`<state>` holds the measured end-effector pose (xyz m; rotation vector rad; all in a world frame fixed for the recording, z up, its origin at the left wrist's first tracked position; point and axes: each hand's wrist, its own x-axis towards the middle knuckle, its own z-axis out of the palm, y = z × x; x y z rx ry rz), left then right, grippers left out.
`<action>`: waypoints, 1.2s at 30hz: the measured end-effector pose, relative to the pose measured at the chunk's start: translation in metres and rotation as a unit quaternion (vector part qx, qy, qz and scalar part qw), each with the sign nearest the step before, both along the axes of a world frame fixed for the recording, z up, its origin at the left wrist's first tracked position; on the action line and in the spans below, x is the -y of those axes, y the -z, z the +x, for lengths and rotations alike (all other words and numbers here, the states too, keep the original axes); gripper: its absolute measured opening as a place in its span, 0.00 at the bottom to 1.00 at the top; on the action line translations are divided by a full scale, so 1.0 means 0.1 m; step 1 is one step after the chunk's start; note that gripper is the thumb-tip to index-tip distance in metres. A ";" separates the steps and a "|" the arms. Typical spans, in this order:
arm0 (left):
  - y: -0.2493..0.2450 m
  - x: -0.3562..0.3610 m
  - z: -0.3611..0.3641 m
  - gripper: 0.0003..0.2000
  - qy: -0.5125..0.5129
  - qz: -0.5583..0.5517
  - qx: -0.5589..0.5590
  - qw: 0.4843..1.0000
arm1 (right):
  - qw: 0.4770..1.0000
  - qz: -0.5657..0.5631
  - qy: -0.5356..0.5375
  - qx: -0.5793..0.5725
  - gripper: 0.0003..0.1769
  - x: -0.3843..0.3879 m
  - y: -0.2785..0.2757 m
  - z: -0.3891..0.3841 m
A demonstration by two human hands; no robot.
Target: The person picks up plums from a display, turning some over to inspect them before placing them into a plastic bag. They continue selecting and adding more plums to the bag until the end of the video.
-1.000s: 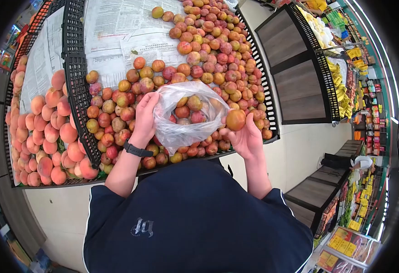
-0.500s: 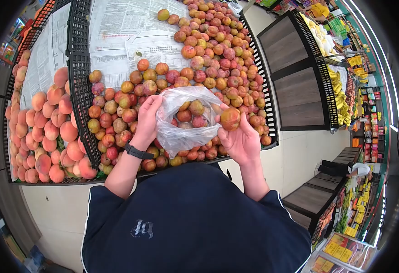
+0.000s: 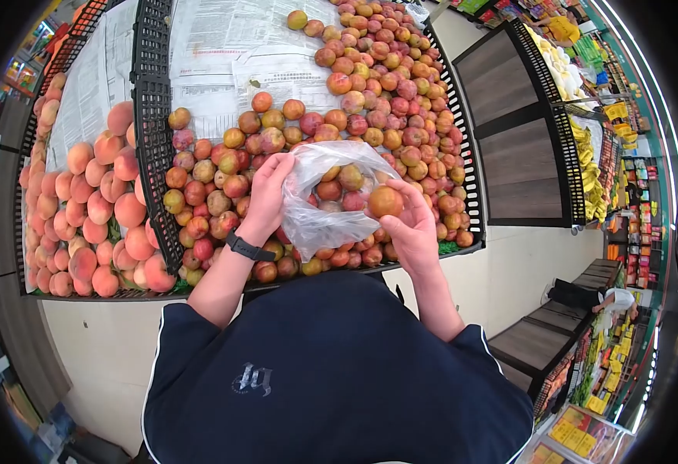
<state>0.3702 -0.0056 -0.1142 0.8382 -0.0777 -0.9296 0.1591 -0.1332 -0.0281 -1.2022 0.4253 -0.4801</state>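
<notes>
My left hand (image 3: pixel 268 193), with a dark band on its wrist, grips the left rim of a clear plastic bag (image 3: pixel 308 224). The bag's mouth faces up and several plums (image 3: pixel 351 177) show inside it. Between the fingers and thumb of my right hand (image 3: pixel 416 232) is a reddish-brown plum (image 3: pixel 385 202), overlapping the right rim of the bag in this view. Both hands are over the near part of a heap of loose plums (image 3: pixel 408 108) in a black-edged display bin.
Peaches (image 3: pixel 95 197) fill the bin on the left, past a black slatted divider (image 3: pixel 153 131). Newspaper (image 3: pixel 223 54) lines the far part of the plum bin. Other produce stands (image 3: pixel 517 116) are on the right, and a person (image 3: pixel 586 298) stands farther off.
My right hand has brought the plum slightly left, closer over the bag's opening, and turned it. The whole scene has shifted a little right as my head moved.
</notes>
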 end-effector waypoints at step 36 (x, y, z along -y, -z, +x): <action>0.03 0.04 -0.05 0.07 -0.003 0.033 0.052 0.998 | 0.755 -0.499 0.149 -0.399 0.21 0.11 0.80 -0.83</action>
